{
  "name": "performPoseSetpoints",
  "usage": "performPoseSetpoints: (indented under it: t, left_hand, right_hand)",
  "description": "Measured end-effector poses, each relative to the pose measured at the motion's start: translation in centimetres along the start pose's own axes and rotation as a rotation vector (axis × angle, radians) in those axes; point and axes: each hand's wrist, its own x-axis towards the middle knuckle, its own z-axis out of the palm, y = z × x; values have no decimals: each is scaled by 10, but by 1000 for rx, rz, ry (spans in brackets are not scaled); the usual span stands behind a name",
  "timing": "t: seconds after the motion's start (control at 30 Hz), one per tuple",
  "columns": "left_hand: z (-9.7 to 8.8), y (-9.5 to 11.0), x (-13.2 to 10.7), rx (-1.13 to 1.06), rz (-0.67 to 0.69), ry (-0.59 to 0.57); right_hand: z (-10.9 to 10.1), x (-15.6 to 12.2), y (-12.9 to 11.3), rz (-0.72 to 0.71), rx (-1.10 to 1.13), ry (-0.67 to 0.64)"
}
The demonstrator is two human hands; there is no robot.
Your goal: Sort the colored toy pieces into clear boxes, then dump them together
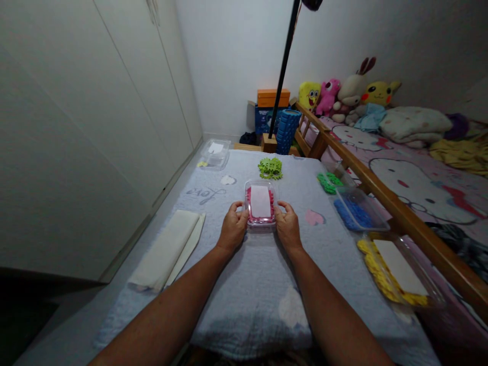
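Note:
A clear plastic box (261,223) with pink pieces inside and a white paper slip (261,201) on them sits at the middle of the table. Its lid looks closed. My left hand (233,226) grips the left side, and my right hand (288,223) grips the right side, thumbs near the front corners. Just beyond the box lies a small pile of light green pieces (270,168). Whether the box rests on the cloth or is slightly raised, I cannot tell.
Along the right edge stand clear boxes with green pieces (330,182), blue pieces (353,213) and yellow pieces (377,274). A clear container (216,154) is at the back left. Folded cream cloth (168,249) lies left. A wooden bed rail (381,188) borders the right side.

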Motion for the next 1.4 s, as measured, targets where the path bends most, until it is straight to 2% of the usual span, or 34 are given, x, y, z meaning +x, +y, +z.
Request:
performPoseSetpoints:
  t: [0.23,0.53,0.73,0.9,1.07,1.17,1.23,1.3,1.37,1.4]
  left_hand:
    - [1,1,1,-21,-17,4]
    - [0,2,1,54,0,34]
    - [-3,2,0,115,18,46]
    - [-6,-1,-1,195,34,27]
    - [-9,-4,-1,387,157,78]
    - [-10,-7,0,532,220,84]
    - [-8,-9,0,642,238,59]
    - [-5,-9,0,770,225,1]
    - [-1,-8,-2,918,211,-69]
    - [1,-6,-4,995,211,-103]
  right_hand:
    - [2,1,0,8,72,-16]
    - [1,-1,-4,10,2,-3]
    - [-14,7,2,5,-52,56]
    - [-38,22,11,12,-117,186]
    - [-59,38,15,-18,-249,396]
    - [-70,44,17,-10,-380,451]
    - [-74,45,17,-65,-473,471]
    - [-75,42,14,-184,-540,491]
    - [-72,36,8,-319,-590,435]
    - [-69,33,4,-380,-616,364]
